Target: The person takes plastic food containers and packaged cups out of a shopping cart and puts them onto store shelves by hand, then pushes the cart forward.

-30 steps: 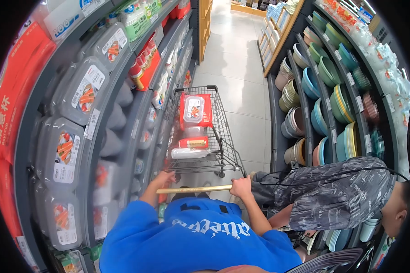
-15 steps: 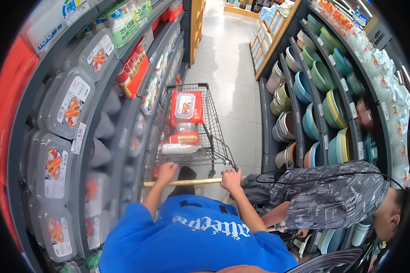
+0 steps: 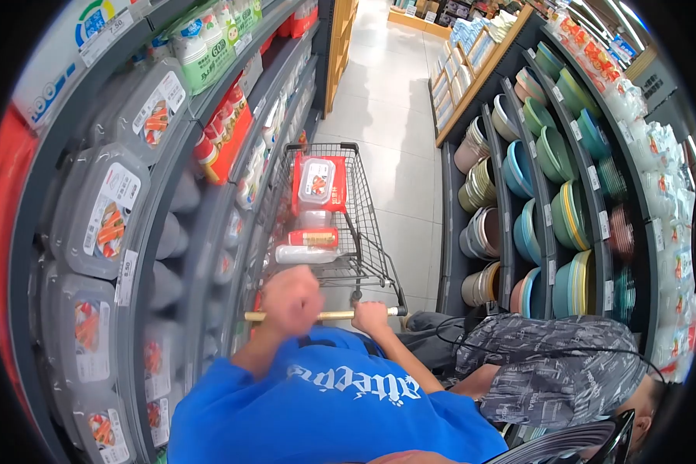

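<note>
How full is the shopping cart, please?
Partly filled: the shopping cart holds a plastic food container on a red packet and other packages, with bare wire mesh showing beside them.

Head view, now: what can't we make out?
Left hand, head view: motion blur; can't tell whether it holds anything.
Right hand, head view: fingertips hidden, curled around the cart handle.
Right-shelf price tags, head view: too small to read.
Dark ribbed object, head view: cut off by bottom edge.

Left hand [image 3: 292, 300] — now raised above the handle [image 3: 336, 315].
</note>
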`<state>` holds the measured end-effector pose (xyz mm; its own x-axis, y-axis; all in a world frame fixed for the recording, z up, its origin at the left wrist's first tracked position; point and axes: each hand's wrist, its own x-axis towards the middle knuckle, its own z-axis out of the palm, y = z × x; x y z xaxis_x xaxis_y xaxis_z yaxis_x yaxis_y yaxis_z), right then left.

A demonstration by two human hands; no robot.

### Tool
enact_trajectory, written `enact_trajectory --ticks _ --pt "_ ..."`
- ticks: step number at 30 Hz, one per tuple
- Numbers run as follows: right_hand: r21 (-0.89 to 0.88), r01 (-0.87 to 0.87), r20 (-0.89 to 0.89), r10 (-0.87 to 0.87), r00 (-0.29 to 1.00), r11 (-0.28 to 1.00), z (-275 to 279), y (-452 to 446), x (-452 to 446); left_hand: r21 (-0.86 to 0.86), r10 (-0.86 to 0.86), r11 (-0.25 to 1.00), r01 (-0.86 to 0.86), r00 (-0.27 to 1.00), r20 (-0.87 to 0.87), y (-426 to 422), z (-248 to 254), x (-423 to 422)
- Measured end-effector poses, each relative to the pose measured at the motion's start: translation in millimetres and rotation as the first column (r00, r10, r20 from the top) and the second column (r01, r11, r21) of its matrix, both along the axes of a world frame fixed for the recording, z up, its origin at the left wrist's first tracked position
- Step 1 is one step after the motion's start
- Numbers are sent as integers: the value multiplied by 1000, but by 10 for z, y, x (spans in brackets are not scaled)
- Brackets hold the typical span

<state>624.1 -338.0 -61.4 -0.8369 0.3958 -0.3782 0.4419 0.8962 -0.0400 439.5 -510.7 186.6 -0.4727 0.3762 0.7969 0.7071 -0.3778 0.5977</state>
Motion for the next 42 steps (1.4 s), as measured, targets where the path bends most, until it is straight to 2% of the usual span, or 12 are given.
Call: enact_trajectory --ticks 1,4,7,13,16,25,31,34,36,38,39,42 --pt "0 5 -7 -5 1000 1000 3 53 -42 174 -18 984 38 993 -115 -108 287 6" --pt "11 -24 -93 25 995 1000 18 176 -107 739 3 636 220 958 -288 -44 933 95" --pt "24 -54 -161 58 985 998 47 388 -210 838 58 484 251 947 -317 97 1291 11" --pt "53 -53 -246 65 967 997 33 837 -431 802 -33 480 355 921 -388 492 1488 -439" --pt "70 -60 -268 77 960 996 53 1093 -575 792 -133 392 469 880 -456 669 1481 -662" --pt "83 -52 -312 76 947 995 238 1700 -1017 778 -116 470 417 903 -413 915 1560 -1350" --pt "79 -30 -351 56 935 996 219 1941 -1241 839 86 468 277 931 -356 1223 1632 -1828" --pt "66 -36 -361 58 931 997 310 2085 -1298 522 -133 800 296 936 -326 1238 1379 -1965" --pt "80 -33 -344 59 937 996 306 2173 -1359 180 -377 886 427 890 -255 1480 1179 -2236" --pt "95 -31 -342 62 938 995 266 2282 -1433 64 -209 975 211 977 -40 1932 664 -2206" --pt "97 -32 -345 63 937 995 271 2336 -1477 14 -298 954 298 954 29 2146 457 -2262" --pt "97 -31 -350 64 935 995 307 2484 -1559 -426 -234 853 303 950 207 2471 -366 -2231"
